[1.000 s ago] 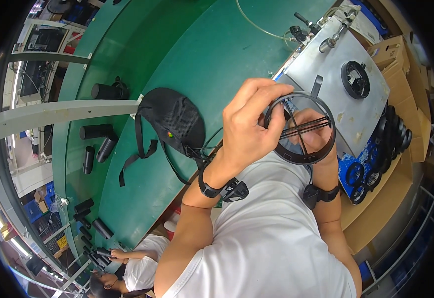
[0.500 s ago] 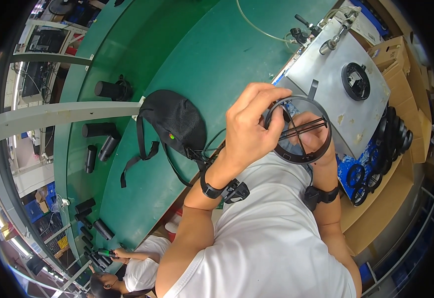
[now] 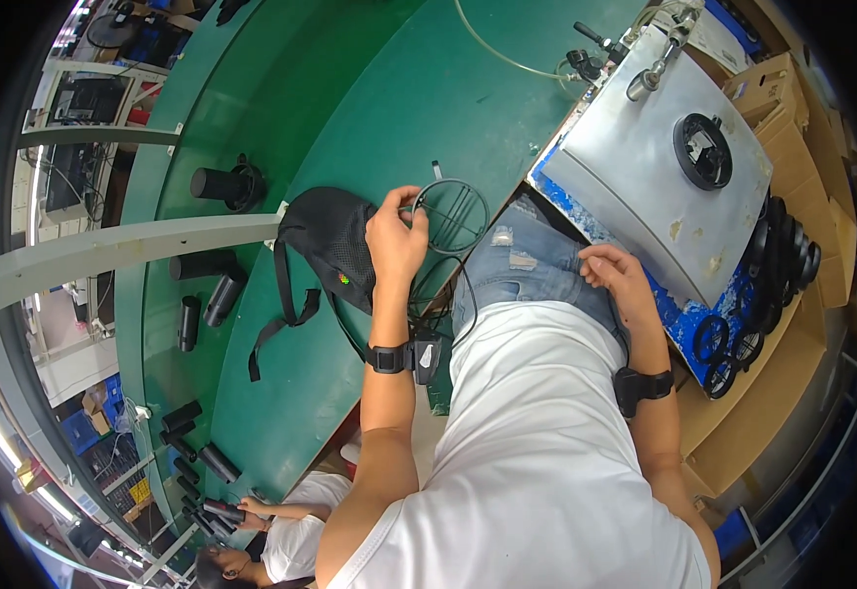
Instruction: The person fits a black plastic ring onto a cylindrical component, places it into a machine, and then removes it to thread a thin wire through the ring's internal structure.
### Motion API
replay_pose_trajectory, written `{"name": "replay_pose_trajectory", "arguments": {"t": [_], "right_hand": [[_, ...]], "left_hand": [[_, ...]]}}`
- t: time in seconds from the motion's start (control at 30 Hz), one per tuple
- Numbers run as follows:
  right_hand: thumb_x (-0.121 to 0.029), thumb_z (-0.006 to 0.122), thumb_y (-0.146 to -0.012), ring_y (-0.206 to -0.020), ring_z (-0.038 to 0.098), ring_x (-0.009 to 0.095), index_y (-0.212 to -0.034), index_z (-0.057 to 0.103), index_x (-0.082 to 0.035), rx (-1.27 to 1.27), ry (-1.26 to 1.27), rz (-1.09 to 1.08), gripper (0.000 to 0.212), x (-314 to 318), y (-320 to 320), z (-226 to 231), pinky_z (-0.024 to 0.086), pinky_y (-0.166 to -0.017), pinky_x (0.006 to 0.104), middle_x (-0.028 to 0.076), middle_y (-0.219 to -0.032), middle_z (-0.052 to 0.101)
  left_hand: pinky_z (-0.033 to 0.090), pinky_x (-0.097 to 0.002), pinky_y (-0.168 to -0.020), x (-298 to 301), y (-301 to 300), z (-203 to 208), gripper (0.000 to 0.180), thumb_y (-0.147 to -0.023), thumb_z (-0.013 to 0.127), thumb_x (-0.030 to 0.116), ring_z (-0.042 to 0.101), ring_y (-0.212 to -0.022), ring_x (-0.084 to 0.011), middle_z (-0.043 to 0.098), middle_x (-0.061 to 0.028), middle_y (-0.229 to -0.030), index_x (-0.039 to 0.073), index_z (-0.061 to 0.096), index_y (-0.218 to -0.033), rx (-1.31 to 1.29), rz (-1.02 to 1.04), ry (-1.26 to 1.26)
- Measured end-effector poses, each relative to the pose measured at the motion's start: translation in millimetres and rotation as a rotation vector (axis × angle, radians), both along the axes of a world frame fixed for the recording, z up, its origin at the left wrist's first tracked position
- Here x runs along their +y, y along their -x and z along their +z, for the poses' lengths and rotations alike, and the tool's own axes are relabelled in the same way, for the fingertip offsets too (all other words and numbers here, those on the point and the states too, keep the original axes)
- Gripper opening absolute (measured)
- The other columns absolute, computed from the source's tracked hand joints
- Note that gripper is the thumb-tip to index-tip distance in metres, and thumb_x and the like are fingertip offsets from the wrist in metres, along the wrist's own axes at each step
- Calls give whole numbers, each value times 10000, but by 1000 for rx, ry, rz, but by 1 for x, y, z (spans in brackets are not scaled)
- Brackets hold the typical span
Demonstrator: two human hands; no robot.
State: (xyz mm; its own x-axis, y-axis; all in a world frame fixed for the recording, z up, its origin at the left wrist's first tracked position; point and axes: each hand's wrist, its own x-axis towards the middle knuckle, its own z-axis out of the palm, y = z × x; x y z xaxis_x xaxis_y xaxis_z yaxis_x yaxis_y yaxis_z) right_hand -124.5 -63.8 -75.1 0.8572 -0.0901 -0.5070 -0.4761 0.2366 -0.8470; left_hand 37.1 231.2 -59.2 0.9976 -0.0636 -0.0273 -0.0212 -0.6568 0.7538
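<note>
A black plastic ring with thin crossbars and a small tab (image 3: 456,214) is gripped at its left rim by my left hand (image 3: 396,238), thumb and fingers closed on it. It is held over the green bench, beside a black mesh bag (image 3: 335,243). My right hand (image 3: 620,280) is held above my right thigh, close to the near edge of a metal plate (image 3: 635,167). Its fingers are loosely bent and a little apart, and I see nothing in them. Another black ring (image 3: 702,151) lies on the metal plate.
A clamp fixture (image 3: 649,80) with a hose stands at the plate's far end. Several black rings (image 3: 767,265) are piled at right beside cardboard boxes (image 3: 792,128). Black cylinders (image 3: 224,297) stand along the green conveyor at left. A co-worker (image 3: 296,540) is at lower left.
My left hand has carried the ring leftward, from in front of me to over the bench. My right hand has come away from the ring and down beside the plate.
</note>
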Motion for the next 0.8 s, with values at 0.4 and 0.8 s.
{"name": "replay_pose_trajectory", "arguments": {"t": [0.4,0.8], "right_hand": [[-181,602,-926,-761,592,87,-1032,684,-40,54,163,-47,195,-10,31,-21,448,-687,222,30,-845,681],[-174,600,-927,-758,594,106,-1057,671,-12,73,159,-12,220,-11,18,-11,454,-700,228,49,-847,674]], "left_hand": [[511,-372,-746,-12,-7,-29,262,-801,632,53,650,-760,-257,708,-108,-947,58,655,-1061,-18,-149,-139],[529,-258,-645,-40,-46,-45,377,-865,628,10,661,-801,-173,631,-143,-1062,-31,485,-1211,414,106,692]]}}
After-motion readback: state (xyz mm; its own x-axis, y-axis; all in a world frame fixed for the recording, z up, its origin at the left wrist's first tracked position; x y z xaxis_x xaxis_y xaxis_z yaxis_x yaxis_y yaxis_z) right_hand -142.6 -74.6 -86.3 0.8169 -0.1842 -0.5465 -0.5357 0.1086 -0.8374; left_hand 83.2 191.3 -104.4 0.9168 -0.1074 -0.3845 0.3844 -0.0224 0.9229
